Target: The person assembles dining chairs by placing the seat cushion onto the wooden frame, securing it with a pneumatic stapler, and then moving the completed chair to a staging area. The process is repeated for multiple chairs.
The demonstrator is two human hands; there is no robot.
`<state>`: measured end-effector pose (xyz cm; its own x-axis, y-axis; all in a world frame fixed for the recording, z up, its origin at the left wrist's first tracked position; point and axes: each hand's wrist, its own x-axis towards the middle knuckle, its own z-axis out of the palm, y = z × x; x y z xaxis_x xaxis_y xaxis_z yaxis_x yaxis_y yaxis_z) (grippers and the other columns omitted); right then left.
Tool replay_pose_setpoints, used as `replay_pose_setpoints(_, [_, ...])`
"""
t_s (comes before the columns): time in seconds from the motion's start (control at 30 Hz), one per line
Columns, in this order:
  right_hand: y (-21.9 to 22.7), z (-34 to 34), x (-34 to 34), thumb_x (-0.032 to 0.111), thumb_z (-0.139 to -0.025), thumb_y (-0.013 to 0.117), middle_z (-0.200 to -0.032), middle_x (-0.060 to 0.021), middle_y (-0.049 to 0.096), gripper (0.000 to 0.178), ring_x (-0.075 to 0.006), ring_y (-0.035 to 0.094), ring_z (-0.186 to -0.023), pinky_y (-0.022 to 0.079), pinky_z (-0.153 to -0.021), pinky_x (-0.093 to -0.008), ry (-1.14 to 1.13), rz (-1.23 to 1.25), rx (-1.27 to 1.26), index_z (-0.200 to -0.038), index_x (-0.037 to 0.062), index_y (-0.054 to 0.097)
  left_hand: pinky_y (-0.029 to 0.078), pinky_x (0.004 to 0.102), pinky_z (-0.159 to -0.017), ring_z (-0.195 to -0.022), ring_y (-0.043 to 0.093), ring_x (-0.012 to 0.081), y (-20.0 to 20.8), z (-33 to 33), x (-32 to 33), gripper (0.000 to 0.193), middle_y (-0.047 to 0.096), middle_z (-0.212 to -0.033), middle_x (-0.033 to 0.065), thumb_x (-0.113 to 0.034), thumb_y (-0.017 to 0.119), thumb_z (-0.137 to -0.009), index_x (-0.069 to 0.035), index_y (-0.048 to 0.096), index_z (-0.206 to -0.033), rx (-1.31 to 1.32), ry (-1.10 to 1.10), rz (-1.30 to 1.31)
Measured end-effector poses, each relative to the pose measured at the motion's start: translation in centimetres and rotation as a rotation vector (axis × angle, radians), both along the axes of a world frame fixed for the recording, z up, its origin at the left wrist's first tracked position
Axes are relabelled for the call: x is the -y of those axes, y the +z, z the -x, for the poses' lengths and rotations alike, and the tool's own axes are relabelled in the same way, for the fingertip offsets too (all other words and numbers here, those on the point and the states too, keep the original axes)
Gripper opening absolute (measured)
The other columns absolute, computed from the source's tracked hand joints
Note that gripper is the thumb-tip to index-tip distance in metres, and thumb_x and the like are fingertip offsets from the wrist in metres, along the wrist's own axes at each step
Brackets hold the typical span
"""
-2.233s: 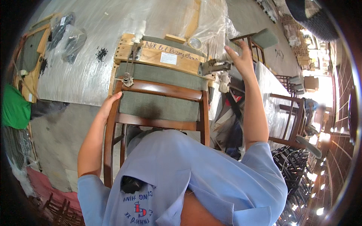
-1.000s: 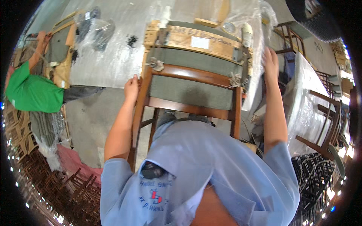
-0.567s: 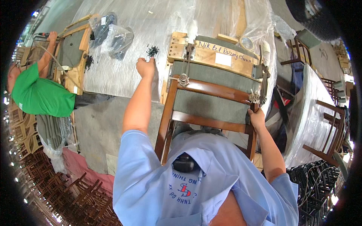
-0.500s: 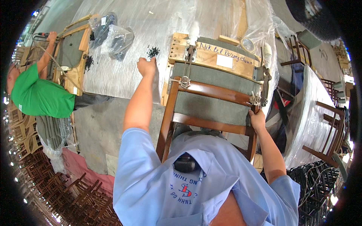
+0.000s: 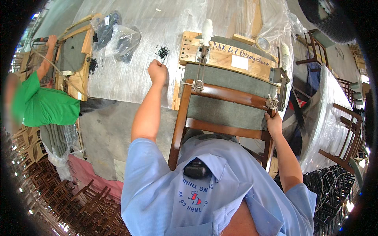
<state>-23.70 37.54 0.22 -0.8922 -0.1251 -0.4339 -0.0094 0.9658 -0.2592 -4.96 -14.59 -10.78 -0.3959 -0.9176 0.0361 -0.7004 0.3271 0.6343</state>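
Note:
My left hand (image 5: pixel 158 72) is closed in a pinch just on the near side of a small heap of black screws (image 5: pixel 162 52). A tiny dark tip shows at its fingertips, too small to name. My right hand (image 5: pixel 273 124) is wrapped round the right post of a brown wooden chair frame (image 5: pixel 224 93). The frame's crossbars lie over a grey padded panel (image 5: pixel 220 112). Its far end sits against a wooden jig (image 5: pixel 236 59) with handwriting, a white label and a metal toggle clamp on each side (image 5: pixel 199 84) (image 5: pixel 282 80).
The worktable (image 5: pixel 130 78) is wrapped in clear film. Plastic bags (image 5: pixel 122 41) and a tape roll (image 5: pixel 262 44) lie on it. At left, a person in a green shirt (image 5: pixel 51 106) works at another jig (image 5: pixel 73 51). Chair frames (image 5: pixel 340 137) stand at right; many wooden parts (image 5: pixel 86 204) are stacked lower left.
My left hand has drawn back a little from the screw heap, its fingers still pinched. The right hand keeps its grip on the chair frame. The whole view has shifted slightly.

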Motion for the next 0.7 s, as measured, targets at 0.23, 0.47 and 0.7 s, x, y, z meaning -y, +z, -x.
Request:
replay_pose_setpoints(0.23, [0.6,0.0,0.5,0.036,-0.089,0.071,-0.104,-0.0259,0.071,0.049,-0.0428,0.068,-0.103,0.051,-0.09,-0.047,0.006,0.012,-0.001,-0.116,-0.0027,0.061,0.058,0.0327,-0.072,-0.084,0.065,0.0261,-2.3,-4.5,3.3,0.02,0.064,-0.096,0.0188,0.01,0.062,-0.087,0.006,0.056,-0.106,-1.177,0.281,-1.12])
replay_pose_setpoints(0.47, [-0.4,0.1,0.0,0.036,-0.089,0.071,-0.105,-0.0266,0.07,0.048,-0.0439,0.066,-0.105,0.05,-0.09,-0.0482,0.013,0.013,-0.002,-0.115,-0.0028,0.061,0.057,0.032,-0.078,-0.089,0.062,0.0246,-0.2,-5.7,2.7,0.017,0.061,-0.1,0.0175,-0.006,0.061,-0.095,0.008,0.059,-0.104,-1.451,0.32,-1.336])
replay_pose_setpoints(0.7, [-0.6,0.4,0.0,0.035,-0.089,0.071,-0.106,-0.029,0.069,0.047,-0.046,0.065,-0.106,0.05,-0.091,-0.0493,0.018,0.027,0.012,-0.112,-0.0044,0.061,0.054,0.0373,-0.064,-0.06,0.062,0.0271,-2.2,-4.2,1.8,0.035,0.064,-0.063,0.0092,-0.033,0.079,-0.085,0.0,0.068,-0.085,-0.586,0.256,-0.686])
